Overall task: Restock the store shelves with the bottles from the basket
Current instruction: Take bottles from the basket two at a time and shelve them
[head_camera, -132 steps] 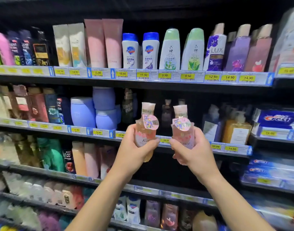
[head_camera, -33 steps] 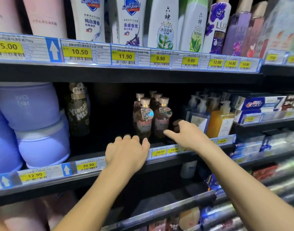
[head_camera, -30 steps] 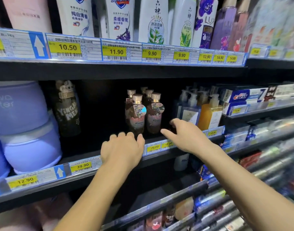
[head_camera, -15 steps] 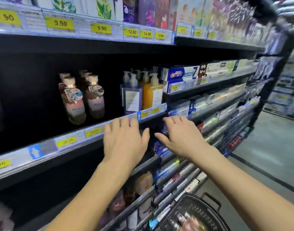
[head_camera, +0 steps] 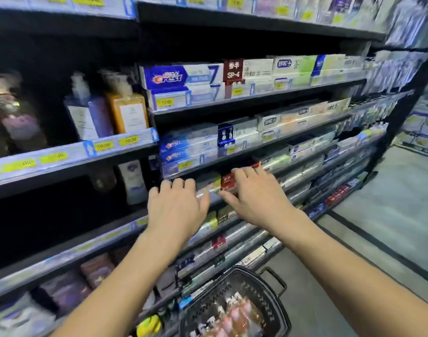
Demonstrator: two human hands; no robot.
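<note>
Both hands hang in the air before the shelves, palms down and holding nothing. My left hand has its fingers loosely spread, and my right hand is just to its right. Below them on the floor stands a black mesh basket with several pinkish bottles lying inside. At the far left, blurred, the pink bottles I shelved stand on the middle shelf.
Pump bottles, one purple and one orange, stand on the same shelf. Rows of toothpaste boxes fill the shelves to the right. A grey aisle floor opens at the right.
The view has swung right and down toward the basket. Both hands have drawn back from the bottle shelf and dropped lower, still holding nothing.
</note>
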